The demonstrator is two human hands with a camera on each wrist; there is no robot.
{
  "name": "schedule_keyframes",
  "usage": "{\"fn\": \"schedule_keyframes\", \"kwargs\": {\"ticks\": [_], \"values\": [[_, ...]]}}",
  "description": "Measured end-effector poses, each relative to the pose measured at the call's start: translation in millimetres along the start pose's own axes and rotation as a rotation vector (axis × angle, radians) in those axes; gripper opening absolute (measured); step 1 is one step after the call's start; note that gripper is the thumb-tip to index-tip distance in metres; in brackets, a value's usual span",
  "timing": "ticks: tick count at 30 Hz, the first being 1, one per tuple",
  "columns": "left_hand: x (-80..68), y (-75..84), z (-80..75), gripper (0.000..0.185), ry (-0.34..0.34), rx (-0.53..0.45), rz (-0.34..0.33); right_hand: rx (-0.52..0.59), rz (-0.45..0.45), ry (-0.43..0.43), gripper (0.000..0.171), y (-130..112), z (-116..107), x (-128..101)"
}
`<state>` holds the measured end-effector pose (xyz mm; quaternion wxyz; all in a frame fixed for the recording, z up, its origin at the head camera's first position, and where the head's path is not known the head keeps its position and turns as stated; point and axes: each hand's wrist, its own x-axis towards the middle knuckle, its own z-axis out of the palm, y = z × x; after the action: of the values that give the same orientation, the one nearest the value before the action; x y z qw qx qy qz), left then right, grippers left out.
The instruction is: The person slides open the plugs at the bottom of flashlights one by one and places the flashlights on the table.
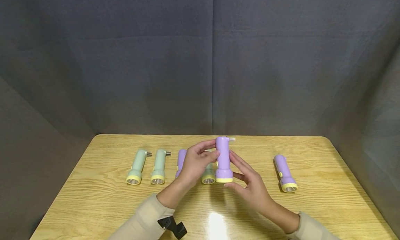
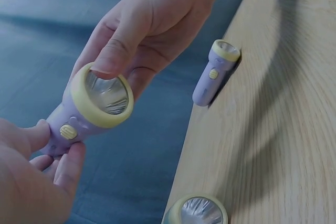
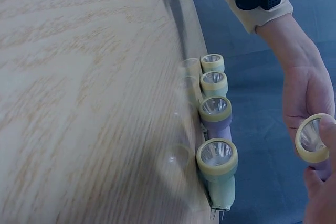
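A purple flashlight (image 1: 224,160) with a yellow lens ring is held upright above the wooden table (image 1: 103,198), lens end down. My left hand (image 1: 200,158) grips its body from the left, with the thumb beside the yellow switch (image 2: 68,131). My right hand (image 1: 242,174) pinches the lens end, thumb on the yellow ring (image 2: 105,66) and fingers behind it. In the right wrist view the held flashlight (image 3: 313,141) shows at the right edge, with the left hand (image 3: 304,95) behind it.
Two green flashlights (image 1: 135,167) (image 1: 158,167) lie at the left. Behind my left hand lie a purple one (image 1: 180,160) and a green one (image 1: 208,177). Another purple flashlight (image 1: 285,173) lies apart at the right. Grey cloth walls surround the table.
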<state>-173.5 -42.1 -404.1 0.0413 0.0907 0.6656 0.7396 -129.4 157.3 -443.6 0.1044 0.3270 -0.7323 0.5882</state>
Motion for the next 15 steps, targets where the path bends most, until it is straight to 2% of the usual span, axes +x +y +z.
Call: {"fn": "schedule_keyframes", "kwargs": {"ticks": [6, 15], "values": [[-4.0, -1.8, 7.4, 0.042, 0.001, 0.046, 0.035, 0.026, 0.021, 0.034, 0.076, -1.2, -5.6, -0.5], [-9.3, -14.6, 23.6, 0.042, 0.022, 0.011, 0.047, 0.006, 0.051, 0.048, 0.070, 0.7, -13.2, -7.7]]}}
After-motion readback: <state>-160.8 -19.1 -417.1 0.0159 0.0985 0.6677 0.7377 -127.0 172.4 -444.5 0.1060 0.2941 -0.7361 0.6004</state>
